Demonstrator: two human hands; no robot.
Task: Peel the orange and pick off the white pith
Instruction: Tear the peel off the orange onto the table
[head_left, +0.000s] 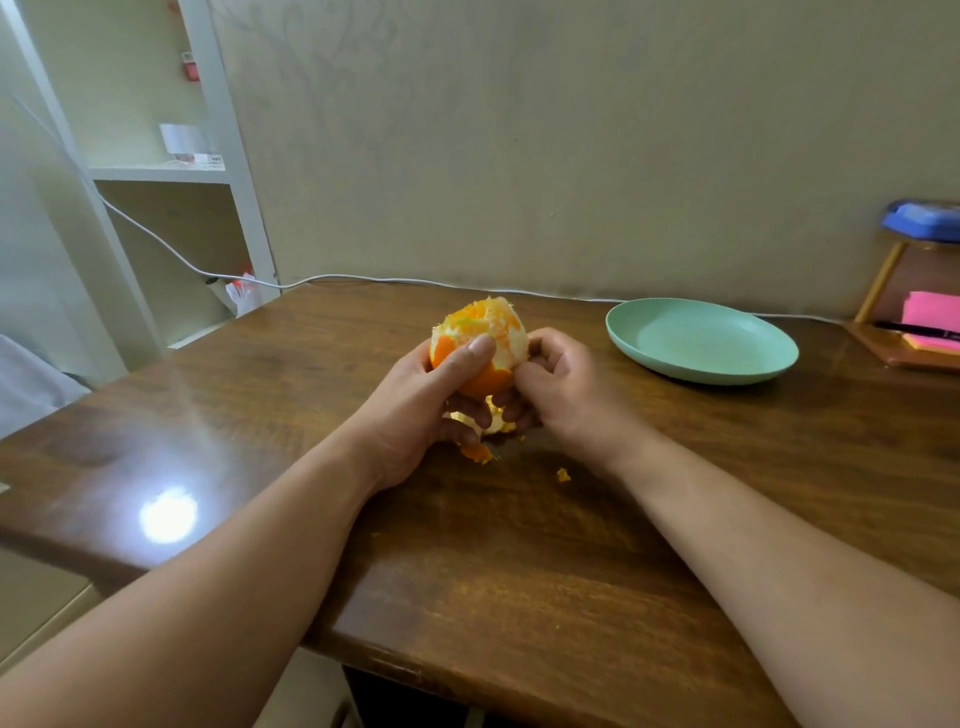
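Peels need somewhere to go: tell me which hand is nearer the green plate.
Right. The right hand holds the orange on the side toward the green plate; the left hand grips the orange on the side away from it.

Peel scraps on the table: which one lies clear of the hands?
The smaller scrap, lying alone on the table; the larger scrap sits close under the left hand.

orange (480, 340): pale whitish pith on top, bright orange rind below
peel scraps (477, 453): orange
plate (701, 343): plain mint green
tabletop (519, 545): dark brown wood grain, glossy
cable (363, 280): white
sticky notes (930, 309): pink
wall (571, 130): beige
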